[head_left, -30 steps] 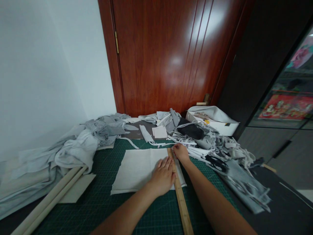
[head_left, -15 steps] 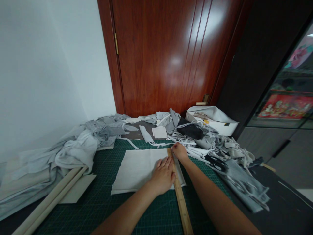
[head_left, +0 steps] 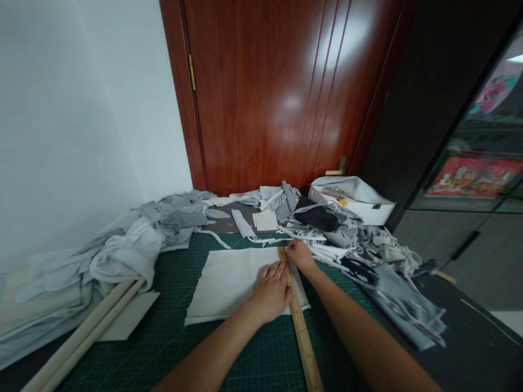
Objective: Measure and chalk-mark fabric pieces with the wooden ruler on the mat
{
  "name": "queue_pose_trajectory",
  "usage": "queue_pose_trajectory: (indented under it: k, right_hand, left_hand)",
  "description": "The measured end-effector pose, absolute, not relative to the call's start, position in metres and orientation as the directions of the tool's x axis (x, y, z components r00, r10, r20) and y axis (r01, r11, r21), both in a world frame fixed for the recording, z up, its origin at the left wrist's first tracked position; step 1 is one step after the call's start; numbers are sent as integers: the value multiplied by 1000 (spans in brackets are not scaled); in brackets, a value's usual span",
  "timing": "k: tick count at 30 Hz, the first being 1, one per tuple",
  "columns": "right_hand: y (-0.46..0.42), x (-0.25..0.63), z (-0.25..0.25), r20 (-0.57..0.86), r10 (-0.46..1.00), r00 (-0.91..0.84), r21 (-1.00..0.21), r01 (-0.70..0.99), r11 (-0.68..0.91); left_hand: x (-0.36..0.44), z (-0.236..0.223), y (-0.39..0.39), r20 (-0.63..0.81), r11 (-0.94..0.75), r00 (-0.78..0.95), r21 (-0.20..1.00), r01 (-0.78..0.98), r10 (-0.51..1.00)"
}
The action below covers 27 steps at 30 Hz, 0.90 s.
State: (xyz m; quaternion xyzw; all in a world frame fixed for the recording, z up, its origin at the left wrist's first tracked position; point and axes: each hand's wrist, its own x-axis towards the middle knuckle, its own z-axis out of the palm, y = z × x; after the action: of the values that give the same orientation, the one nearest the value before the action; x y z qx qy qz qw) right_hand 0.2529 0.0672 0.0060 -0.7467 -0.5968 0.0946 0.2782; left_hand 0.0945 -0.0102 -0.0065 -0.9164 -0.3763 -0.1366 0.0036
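A white piece of cloth lies flat on the green cutting mat. Across its right side runs a wooden ruler, reaching toward me past the cloth's near edge. My left hand rests flat on the cloth with its fingertips on the ruler, fingers stretched out. Close to the ruler's far end, my right hand is closed in a pinch at the cloth's far right edge. Whatever is between its fingers is too small to make out.
Grey and white cloths are heaped at left beside long pale rolls. At right lie tangled scraps, black-handled scissors and a white box. A small white square piece lies beyond the mat. A wooden door stands behind.
The view has shifted very slightly. Both hands, the ruler and the cloth keep practically the same places.
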Motion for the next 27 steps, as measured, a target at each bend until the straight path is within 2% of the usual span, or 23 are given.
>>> queue_pose_trajectory:
  k: [14, 27]
  right_hand:
    - [45, 255, 3, 157, 960, 234, -577, 810, -103]
    - [19, 254, 7, 146, 970, 196, -554, 828, -84]
  left_hand:
    - [94, -12, -7, 282, -727, 685, 77, 682, 672]
    - [96, -7, -10, 264, -717, 679, 75, 693, 685]
